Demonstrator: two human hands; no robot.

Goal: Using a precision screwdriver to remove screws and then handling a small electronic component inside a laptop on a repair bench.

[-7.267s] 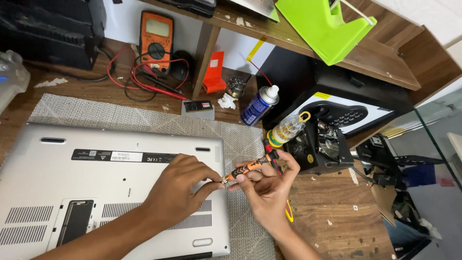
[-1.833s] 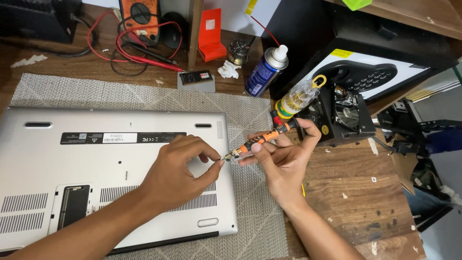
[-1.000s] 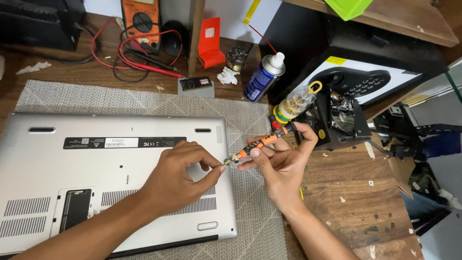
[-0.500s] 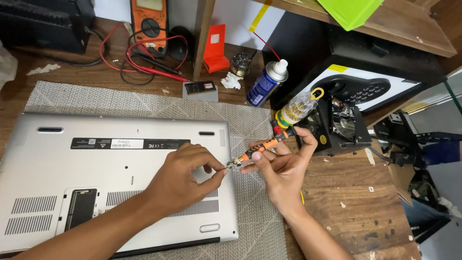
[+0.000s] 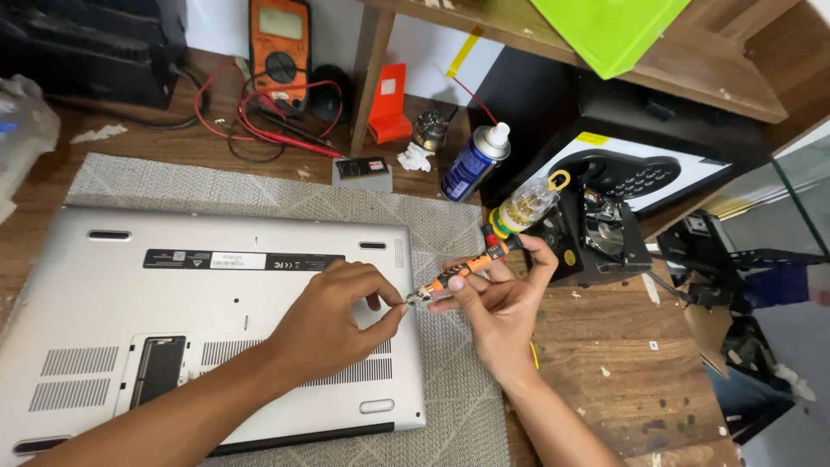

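The right hand (image 5: 501, 311) was closed around a slim orange-and-black screwdriver (image 5: 462, 270), held nearly level just past the right edge of the upturned silver laptop (image 5: 207, 320). The left hand (image 5: 333, 324) pinched its fingertips at the driver's metal tip (what sat between them was too small to tell). A tiny part could slip from that pinch and vanish into the coarse grey woven mat (image 5: 450, 225). The laptop's base looked smooth and matte, with slotted vents, on the scuffed wooden table (image 5: 622, 380).
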